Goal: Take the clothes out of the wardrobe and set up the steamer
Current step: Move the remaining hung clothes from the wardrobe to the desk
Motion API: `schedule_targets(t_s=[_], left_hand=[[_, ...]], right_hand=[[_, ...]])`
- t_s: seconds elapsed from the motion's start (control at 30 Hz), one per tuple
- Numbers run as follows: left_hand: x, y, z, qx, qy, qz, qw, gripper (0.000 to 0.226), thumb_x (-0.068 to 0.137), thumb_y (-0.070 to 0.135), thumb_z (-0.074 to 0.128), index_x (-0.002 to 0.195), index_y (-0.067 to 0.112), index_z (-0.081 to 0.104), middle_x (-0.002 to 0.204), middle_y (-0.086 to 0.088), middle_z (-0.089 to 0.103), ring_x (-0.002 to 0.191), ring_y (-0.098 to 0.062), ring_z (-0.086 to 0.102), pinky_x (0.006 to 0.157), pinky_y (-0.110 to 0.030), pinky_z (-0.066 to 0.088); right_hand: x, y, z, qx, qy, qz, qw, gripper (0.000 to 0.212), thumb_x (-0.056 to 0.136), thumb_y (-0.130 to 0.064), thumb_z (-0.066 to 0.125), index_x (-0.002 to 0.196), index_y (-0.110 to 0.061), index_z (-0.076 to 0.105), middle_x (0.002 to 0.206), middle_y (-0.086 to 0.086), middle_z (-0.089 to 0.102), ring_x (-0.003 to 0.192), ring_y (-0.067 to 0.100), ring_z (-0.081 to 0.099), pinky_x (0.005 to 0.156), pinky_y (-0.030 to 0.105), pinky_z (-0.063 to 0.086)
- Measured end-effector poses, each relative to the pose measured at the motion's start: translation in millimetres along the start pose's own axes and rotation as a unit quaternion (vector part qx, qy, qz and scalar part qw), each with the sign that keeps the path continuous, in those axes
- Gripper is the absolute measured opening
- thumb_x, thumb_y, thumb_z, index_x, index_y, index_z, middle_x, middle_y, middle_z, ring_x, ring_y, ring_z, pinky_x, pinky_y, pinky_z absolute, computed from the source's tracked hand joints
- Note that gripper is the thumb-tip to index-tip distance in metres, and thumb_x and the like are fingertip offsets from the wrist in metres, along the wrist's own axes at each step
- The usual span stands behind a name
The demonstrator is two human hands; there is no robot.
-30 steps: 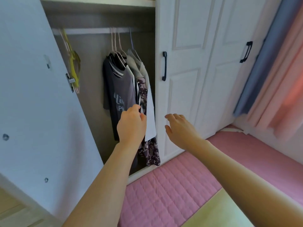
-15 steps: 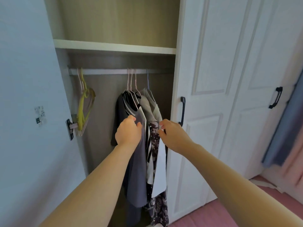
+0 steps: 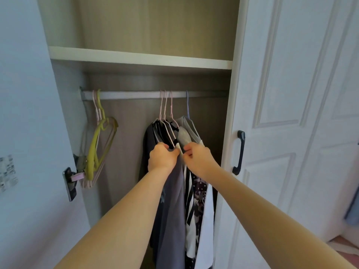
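While both arms reach into the open wardrobe (image 3: 139, 59), the left hand (image 3: 162, 159) curls its fingers round the grey shirt (image 3: 172, 200) near its shoulder, and the right hand (image 3: 199, 160) pinches the neighbouring garment (image 3: 196, 202). All clothes hang from the rail (image 3: 132, 94) on 4 hangers.
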State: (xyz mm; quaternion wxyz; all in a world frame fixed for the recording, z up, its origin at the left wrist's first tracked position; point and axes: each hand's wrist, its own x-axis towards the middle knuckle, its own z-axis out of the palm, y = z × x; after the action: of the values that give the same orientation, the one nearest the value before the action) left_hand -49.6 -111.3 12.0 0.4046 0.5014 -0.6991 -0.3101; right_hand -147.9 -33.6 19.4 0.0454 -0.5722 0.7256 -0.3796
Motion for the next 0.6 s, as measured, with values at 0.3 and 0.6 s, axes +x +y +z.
schedule_targets(t_s=[0.3, 0.6], left_hand=[[15, -15, -7, 0.015, 0.0, 0.045, 0.999, 0.036, 0.08, 0.036, 0.069, 0.107, 0.015, 0.06, 0.102, -0.005, 0.063, 0.094, -0.025, 0.06, 0.08, -0.039, 0.051], [48, -2, -13, -0.001, 0.005, 0.019, 1.0, 0.042, 0.082, 0.014, 0.066, 0.123, 0.015, 0.053, 0.111, -0.011, 0.063, 0.105, -0.03, 0.059, 0.091, -0.041, 0.051]], right_hand=[[18, 15, 9, -0.065, -0.023, 0.025, 0.997, 0.034, 0.093, -0.016, 0.056, 0.126, -0.014, 0.05, 0.092, 0.001, 0.06, 0.072, 0.009, 0.056, 0.06, 0.018, 0.047], [62, 4, 18, 0.057, -0.061, 0.081, 0.993, 0.046, 0.091, -0.014, 0.057, 0.134, -0.009, 0.045, 0.105, 0.011, 0.06, 0.1, 0.026, 0.06, 0.084, 0.035, 0.05]])
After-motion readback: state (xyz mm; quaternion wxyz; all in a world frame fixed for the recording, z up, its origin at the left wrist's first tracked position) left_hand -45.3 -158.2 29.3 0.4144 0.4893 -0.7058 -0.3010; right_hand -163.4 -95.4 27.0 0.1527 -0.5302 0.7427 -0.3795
